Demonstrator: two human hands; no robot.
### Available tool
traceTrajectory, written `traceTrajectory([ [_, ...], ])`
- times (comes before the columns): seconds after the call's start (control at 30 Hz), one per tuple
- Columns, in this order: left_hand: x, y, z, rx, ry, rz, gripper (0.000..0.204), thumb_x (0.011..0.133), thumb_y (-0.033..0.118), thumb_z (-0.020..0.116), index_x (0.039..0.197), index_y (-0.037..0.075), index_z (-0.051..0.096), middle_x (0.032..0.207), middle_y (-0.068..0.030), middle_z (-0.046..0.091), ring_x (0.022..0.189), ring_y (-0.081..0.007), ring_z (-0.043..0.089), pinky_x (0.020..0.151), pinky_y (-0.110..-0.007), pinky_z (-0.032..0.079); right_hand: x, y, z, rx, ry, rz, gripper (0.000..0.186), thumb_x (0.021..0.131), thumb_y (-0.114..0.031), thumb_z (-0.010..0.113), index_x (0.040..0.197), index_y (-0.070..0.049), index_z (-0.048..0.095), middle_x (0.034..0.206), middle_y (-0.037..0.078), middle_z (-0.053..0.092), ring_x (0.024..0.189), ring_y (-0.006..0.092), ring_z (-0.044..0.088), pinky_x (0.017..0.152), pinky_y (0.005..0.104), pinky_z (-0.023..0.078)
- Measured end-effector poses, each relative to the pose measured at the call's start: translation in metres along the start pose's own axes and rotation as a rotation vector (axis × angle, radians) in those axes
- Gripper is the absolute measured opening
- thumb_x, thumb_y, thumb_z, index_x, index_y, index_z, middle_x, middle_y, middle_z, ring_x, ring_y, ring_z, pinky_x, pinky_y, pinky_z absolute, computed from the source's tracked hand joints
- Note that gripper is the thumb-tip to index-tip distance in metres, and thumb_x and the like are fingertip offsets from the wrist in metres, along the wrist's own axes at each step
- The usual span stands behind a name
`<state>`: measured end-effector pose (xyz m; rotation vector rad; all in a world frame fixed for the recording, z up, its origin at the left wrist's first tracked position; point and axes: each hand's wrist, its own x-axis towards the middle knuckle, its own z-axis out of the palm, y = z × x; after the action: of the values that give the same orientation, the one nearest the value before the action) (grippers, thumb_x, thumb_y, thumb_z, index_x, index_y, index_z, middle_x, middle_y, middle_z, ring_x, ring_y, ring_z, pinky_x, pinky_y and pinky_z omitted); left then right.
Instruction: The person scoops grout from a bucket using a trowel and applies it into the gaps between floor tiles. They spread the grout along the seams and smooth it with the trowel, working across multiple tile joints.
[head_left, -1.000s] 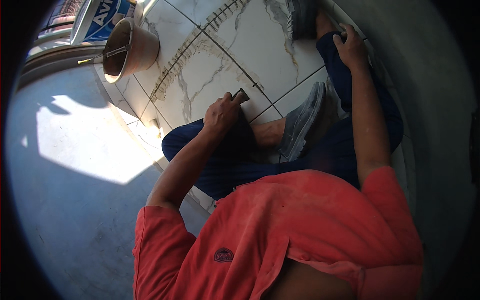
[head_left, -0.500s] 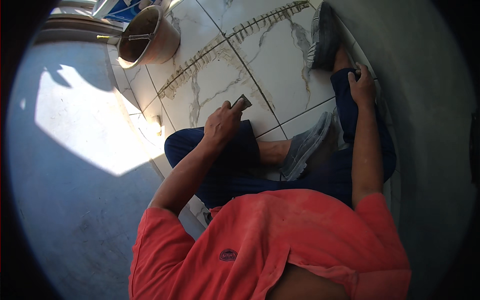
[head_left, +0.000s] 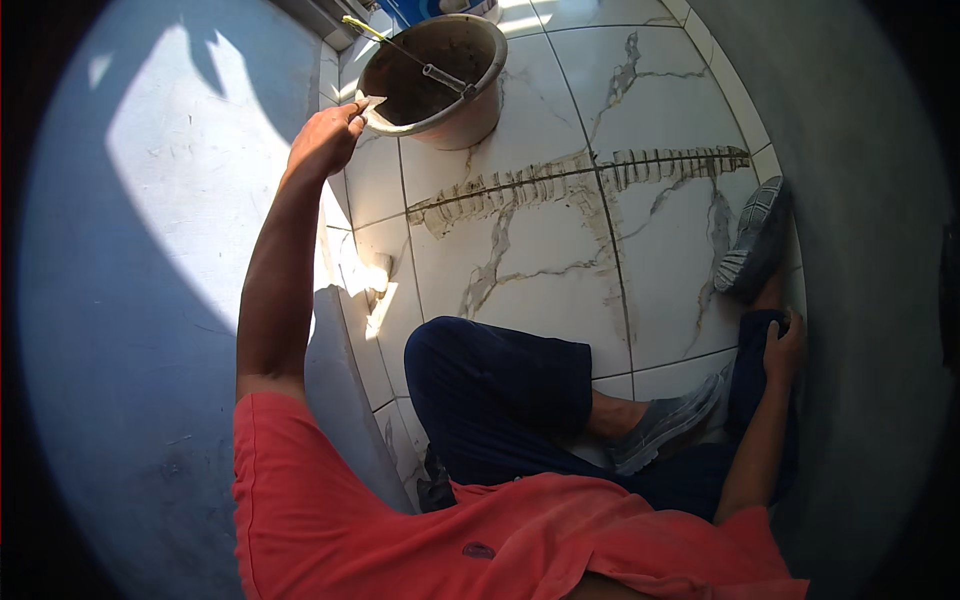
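Note:
My left hand reaches out to the bucket at the back left. Its fingers are closed on a small flat scraper, held at the bucket's near left rim. A handle bar with a clear tube grip lies across the bucket's mouth; the dark inside shows residue. Down at the right, my right hand is wrapped round the dark blue trouser leg just above the ankle. Grey grout smears run along a joint of the white marbled floor tiles.
A blue wall with a bright sunlit patch stands on the left, a grey wall on the right. Behind the bucket is a blue and white container. A small pale object lies by the left wall. My shoes rest on the tiles.
My left hand has moved from above my knee, forward and left to the bucket rim, still holding the scraper. My right hand stays on the trouser leg. The view has shifted left.

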<state>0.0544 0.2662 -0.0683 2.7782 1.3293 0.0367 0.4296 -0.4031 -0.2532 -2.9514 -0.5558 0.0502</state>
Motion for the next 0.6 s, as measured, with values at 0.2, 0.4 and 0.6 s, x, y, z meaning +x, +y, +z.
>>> traceTrajectory([
  [0.2, 0.136, -0.007, 0.04, 0.12, -0.458, 0.328, 0.035, 0.105, 0.027, 0.055, 0.134, 0.014, 0.068, 0.112, -0.0231, 0.072, 0.105, -0.0388, 0.069, 0.091, -0.043, 0.054, 0.008, 0.006, 0.006, -0.002, 0.021, -0.082, 0.048, 0.096, -0.019, 0.065, 0.141, -0.005, 0.055, 0.135, 0.021, 0.062, 0.124, 0.0406, 0.059, 0.106, 0.0489, 0.047],
  [0.4, 0.222, -0.012, 0.115, 0.351, -0.61, 0.269, 0.03, 0.093, 0.02, 0.058, 0.115, 0.006, 0.074, 0.118, -0.0219, 0.073, 0.108, -0.0407, 0.071, 0.088, -0.044, 0.055, 0.01, -0.009, 0.0, -0.059, -0.047, -0.035, 0.048, 0.098, -0.02, 0.063, 0.142, -0.004, 0.054, 0.138, 0.02, 0.06, 0.129, 0.0396, 0.056, 0.11, 0.0483, 0.044],
  [0.6, 0.216, 0.028, 0.126, 0.48, -0.639, 0.256, 0.023, 0.083, 0.008, 0.066, 0.104, 0.011, 0.076, 0.1, -0.0172, 0.075, 0.097, -0.0354, 0.073, 0.079, -0.043, 0.056, 0.01, -0.007, -0.009, -0.124, -0.039, -0.059, 0.047, 0.098, -0.019, 0.062, 0.141, -0.002, 0.054, 0.139, 0.022, 0.06, 0.13, 0.0401, 0.056, 0.11, 0.0484, 0.044],
])
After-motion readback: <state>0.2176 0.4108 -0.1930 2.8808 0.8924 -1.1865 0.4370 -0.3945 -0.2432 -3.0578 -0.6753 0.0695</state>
